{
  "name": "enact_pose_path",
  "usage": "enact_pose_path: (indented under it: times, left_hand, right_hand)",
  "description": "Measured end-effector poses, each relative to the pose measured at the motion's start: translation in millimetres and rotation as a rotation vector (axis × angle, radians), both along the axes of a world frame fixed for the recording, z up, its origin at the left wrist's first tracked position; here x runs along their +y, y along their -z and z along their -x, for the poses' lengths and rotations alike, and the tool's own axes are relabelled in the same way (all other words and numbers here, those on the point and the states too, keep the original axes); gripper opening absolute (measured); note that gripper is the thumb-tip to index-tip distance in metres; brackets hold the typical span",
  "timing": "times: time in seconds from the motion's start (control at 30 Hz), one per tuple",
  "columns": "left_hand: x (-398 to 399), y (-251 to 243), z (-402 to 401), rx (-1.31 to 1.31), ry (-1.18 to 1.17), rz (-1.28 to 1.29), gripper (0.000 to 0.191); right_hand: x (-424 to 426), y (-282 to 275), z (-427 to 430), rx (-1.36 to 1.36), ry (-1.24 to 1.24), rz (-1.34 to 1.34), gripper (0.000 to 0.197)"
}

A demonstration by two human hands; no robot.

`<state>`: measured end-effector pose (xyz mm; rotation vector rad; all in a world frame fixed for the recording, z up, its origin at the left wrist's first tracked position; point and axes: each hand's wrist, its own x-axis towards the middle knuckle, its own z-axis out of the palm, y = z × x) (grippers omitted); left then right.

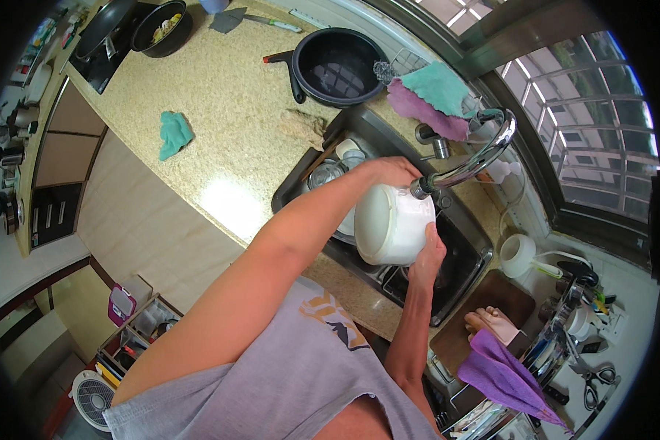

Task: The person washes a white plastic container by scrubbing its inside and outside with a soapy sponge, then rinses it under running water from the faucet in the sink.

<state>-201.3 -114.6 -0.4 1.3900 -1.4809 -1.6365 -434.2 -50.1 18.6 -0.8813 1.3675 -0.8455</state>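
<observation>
Over the kitchen sink (470,275), a white pot or deep bowl (410,225) is tipped on its side, its base facing left. My left hand (399,169) grips its far edge. On the near right side, my right hand (432,253) clasps the wall, thumb outside. The chrome faucet's nozzle (421,188) hangs right at the upper side of the pot; whether water runs is hard to tell. Left of the pot, glass dishes (327,173), a small white cup (347,147) and wooden chopsticks (320,159) lie in the sink, partly hidden by my left arm.
A large black pot (338,69) stands on the counter behind the sink. Cloths (437,88) hang beside the faucet. A green cloth (175,135) and a knife (272,23) lie farther left. At right are a brown cutting board (484,313), rubber gloves (492,324) and a purple towel (500,368).
</observation>
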Motion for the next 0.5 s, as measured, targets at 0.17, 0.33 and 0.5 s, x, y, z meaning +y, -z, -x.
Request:
enact_pose_path:
  times: [0.17,0.33,0.5]
  left_hand:
    - [33,75,-9,0.855,-0.441,-0.498,0.045]
    - [79,93,12,1.003,-0.842,-0.567,0.05]
    - [108,110,37,1.108,-1.023,-0.647,0.054]
  right_hand:
    - [0,-20,-12,-0.099,-0.006,0.001,0.043]
    - [-6,-11,-9,-0.204,0.047,-0.036,0.048]
    - [5,-1,-25,-0.224,0.148,-0.031,0.051]
